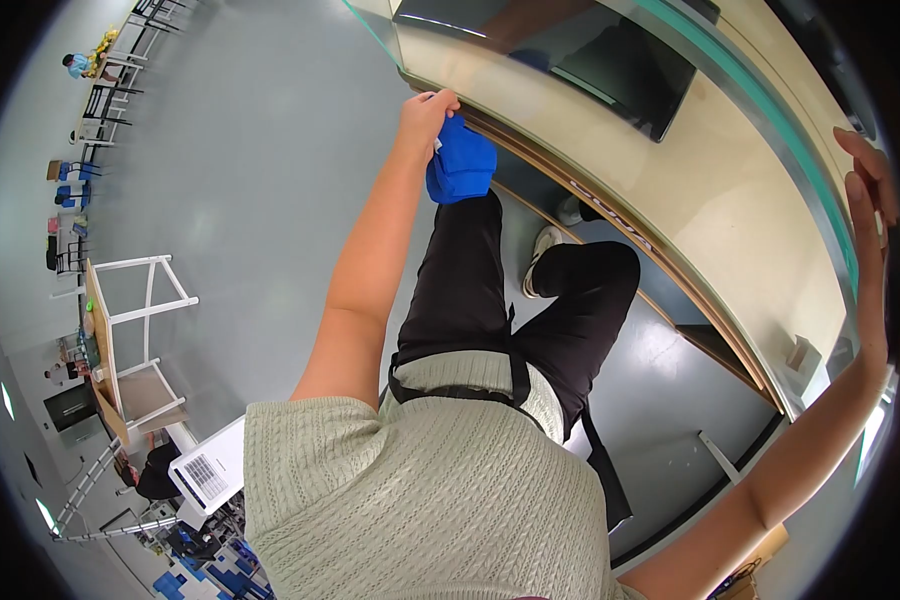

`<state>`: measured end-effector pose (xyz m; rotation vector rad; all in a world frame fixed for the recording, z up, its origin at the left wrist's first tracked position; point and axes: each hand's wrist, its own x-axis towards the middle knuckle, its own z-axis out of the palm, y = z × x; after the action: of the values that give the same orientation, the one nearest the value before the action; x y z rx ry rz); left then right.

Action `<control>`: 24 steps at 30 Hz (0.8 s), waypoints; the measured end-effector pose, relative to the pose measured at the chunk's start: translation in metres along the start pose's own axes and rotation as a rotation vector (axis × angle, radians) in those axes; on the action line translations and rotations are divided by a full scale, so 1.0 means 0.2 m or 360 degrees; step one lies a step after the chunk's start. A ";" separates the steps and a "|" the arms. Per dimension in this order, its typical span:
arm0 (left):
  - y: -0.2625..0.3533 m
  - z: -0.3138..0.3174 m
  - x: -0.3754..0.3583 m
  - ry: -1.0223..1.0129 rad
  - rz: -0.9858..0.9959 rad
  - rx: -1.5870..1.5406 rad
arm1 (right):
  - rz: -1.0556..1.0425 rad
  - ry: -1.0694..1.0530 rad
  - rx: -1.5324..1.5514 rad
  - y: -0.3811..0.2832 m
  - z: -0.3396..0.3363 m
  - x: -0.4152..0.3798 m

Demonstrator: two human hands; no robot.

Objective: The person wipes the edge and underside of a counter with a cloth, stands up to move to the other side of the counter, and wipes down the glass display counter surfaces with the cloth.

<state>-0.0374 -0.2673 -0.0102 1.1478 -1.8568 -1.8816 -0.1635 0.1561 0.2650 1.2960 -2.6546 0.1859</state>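
Left hand [430, 114] gripping blue fabric [464, 163], right hand [871, 195] well apart

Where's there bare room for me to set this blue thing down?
Smooth grey floor is bare between your left arm and the white-legged tan table. The cream display surface looks bare between the flat black device and small grey block, though glass may cover it. It's crowded near that surface's front edge, where your left hand holds the blue fabric item.

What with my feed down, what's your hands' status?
Left hand gripping blue item. Right hand near glass, contact unclear. Counter close alongside blue item, possibly in the way.
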 end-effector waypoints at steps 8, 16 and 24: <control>-0.01 0.00 -0.01 -0.0058 -0.0007 -0.0023 | 0.0024 -0.0050 0.0005 -0.01 -0.02 0.01; -0.03 0.02 0.01 0.0006 0.0013 -0.0043 | 0.0016 0.0049 -0.0014 -0.04 -0.01 0.02; 0.00 0.01 0.00 -0.0009 0.0013 -0.0011 | -0.0048 0.0083 -0.0028 -0.03 0.00 0.02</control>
<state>-0.0391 -0.2666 -0.0110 1.1322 -1.8537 -1.8876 -0.1616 0.1505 0.2667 1.3065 -2.5863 0.1887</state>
